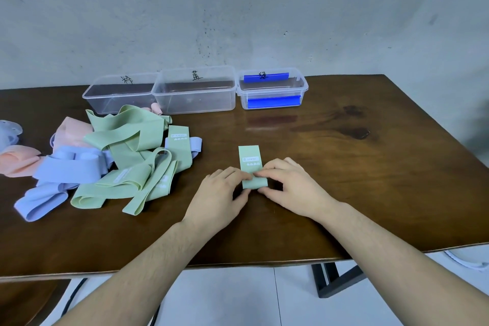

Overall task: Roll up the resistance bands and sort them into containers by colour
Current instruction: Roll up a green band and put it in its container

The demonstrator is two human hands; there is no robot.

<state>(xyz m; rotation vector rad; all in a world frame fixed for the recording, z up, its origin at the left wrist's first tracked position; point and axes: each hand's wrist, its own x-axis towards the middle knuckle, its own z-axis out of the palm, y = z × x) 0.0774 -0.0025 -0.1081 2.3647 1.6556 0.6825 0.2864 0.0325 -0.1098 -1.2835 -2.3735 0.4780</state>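
Observation:
A pale green resistance band (250, 157) lies flat on the brown table (370, 167), its near end partly rolled. My left hand (221, 192) and my right hand (289, 185) pinch that roll from either side, fingers curled over it. To the left lies a loose heap of bands: green (127, 140), lilac-blue (68, 168) and pink (70, 131). Three clear plastic containers stand at the back: the left one (119, 95), the middle one (195, 92), and the right one (272, 92) with blue clips on it. Each has a handwritten label.
A pale translucent object (9, 133) shows at the far left edge. A pink rolled piece (156, 108) lies between the left and middle containers. The table's near edge runs just below my forearms, with a black table leg (333, 280) and white floor beneath.

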